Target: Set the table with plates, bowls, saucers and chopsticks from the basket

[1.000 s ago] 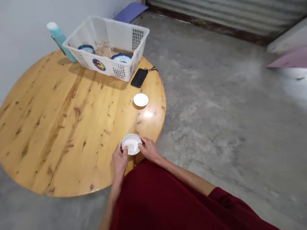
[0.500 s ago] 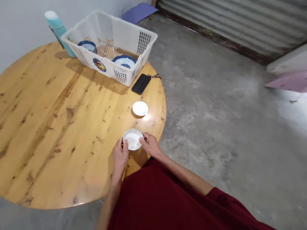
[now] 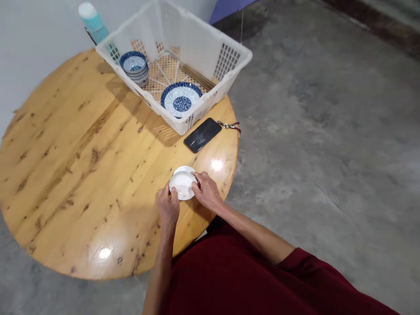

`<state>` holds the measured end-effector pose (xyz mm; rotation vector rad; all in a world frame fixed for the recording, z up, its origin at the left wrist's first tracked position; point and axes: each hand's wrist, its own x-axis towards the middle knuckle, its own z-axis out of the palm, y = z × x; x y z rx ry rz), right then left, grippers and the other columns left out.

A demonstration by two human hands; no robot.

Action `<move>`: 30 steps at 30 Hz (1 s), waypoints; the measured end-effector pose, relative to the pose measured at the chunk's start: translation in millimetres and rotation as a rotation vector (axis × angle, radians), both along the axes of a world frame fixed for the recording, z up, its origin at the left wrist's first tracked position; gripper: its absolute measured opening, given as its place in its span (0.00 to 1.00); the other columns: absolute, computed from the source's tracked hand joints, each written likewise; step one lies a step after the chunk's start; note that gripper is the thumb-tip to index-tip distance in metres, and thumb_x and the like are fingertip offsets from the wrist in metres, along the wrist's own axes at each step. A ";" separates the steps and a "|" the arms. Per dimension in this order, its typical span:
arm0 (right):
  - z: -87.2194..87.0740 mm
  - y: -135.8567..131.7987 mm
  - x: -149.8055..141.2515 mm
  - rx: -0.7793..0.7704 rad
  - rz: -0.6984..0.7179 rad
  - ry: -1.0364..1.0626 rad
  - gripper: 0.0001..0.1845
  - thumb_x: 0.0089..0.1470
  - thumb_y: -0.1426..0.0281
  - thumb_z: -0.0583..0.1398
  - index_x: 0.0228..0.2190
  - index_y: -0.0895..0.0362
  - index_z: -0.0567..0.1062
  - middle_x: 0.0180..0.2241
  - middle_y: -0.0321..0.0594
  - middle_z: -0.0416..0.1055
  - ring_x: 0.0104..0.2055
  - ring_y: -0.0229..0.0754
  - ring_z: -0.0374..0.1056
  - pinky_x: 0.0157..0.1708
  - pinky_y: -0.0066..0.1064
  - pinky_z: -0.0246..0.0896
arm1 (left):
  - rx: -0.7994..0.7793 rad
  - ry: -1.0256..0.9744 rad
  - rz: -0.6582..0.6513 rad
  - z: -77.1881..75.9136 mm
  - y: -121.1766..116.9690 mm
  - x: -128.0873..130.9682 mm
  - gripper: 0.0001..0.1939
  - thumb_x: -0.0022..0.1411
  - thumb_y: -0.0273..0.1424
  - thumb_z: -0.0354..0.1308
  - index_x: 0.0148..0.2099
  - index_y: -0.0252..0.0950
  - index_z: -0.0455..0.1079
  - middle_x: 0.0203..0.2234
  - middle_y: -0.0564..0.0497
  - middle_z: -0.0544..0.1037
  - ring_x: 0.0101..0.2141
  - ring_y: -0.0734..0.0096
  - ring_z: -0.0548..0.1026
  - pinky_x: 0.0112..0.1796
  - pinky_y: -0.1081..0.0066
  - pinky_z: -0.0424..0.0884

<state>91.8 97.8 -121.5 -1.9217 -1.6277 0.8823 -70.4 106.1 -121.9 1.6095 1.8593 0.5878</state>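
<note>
Grey concrete floor (image 3: 311, 153) stretches away on the three o'clock side of a round wooden table (image 3: 65, 183), with a pale wall (image 3: 33, 39) toward eleven. Near the table's edge closest to the person is a small white dish (image 3: 183, 186), held between two bare hands. Its rim is pinched by the left hand (image 3: 168, 208) at about eight o'clock and by the right hand (image 3: 207, 192) at about three, thumbs on the near side. Both grips are closed on the dish.

At the held dish's twelve o'clock, a second white dish (image 3: 183, 168) shows as a crescent, partly hidden behind it; whether the two touch, I cannot tell. Farther out, toward one, a black phone (image 3: 202, 135) lies on the wood with a cord (image 3: 234, 126) beside its far end.

Beyond, toward twelve, stands a white plastic basket (image 3: 200, 37). Inside it, a blue-and-white plate (image 3: 182, 103) lies toward twelve, a stack of patterned bowls (image 3: 134, 68) toward eleven, and thin brown sticks (image 3: 198, 78) past the plate. A light-blue bottle (image 3: 95, 22) stands behind the basket, also toward eleven.

As things lie, the bowls are stacked and the plate is inside the basket. Both white dishes are outside it, and the held one has not been released.
</note>
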 end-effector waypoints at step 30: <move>-3.7 25.5 2.3 -0.189 0.050 -0.234 0.26 0.65 0.70 0.50 0.61 0.62 0.69 0.50 0.53 0.67 0.48 0.51 0.70 0.51 0.37 0.66 | -0.163 0.207 -0.117 6.9 23.4 13.9 0.18 0.69 0.31 0.51 0.57 0.33 0.72 0.44 0.39 0.76 0.48 0.55 0.74 0.48 0.63 0.70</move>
